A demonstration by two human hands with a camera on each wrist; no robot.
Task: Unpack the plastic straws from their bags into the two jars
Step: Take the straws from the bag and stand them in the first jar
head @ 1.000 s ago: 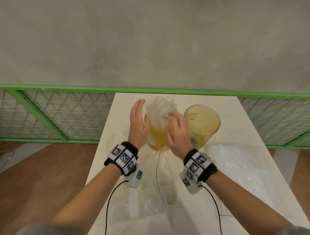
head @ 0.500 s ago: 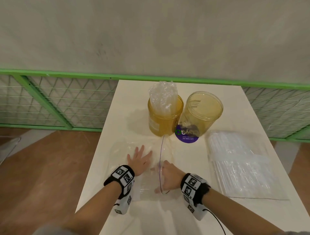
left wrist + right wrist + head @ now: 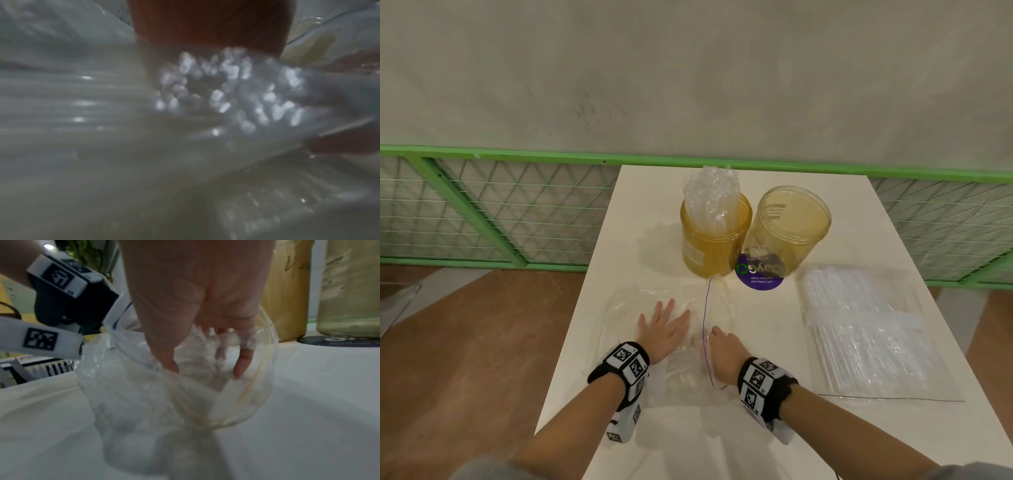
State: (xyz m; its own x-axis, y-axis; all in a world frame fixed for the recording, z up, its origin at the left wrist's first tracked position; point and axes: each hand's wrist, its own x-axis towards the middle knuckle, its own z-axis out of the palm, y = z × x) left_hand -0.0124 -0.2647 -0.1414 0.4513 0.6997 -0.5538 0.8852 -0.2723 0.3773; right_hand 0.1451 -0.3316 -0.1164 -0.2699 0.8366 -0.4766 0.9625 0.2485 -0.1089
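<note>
My left hand (image 3: pixel 666 330) flat with fingers spread on the open bag (image 3: pixel 681 363), my right hand (image 3: pixel 724 353) reaching into its mouth, finger grip indeterminate.

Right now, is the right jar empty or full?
Empty: the right jar shows a bare bottom, while the left jar holds straws.

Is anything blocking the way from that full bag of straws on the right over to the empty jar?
Nothing visible does. The full bag of straws lies flat just in front and to the right of the empty jar, whose mouth is open. Only bare table lies between them.
</note>
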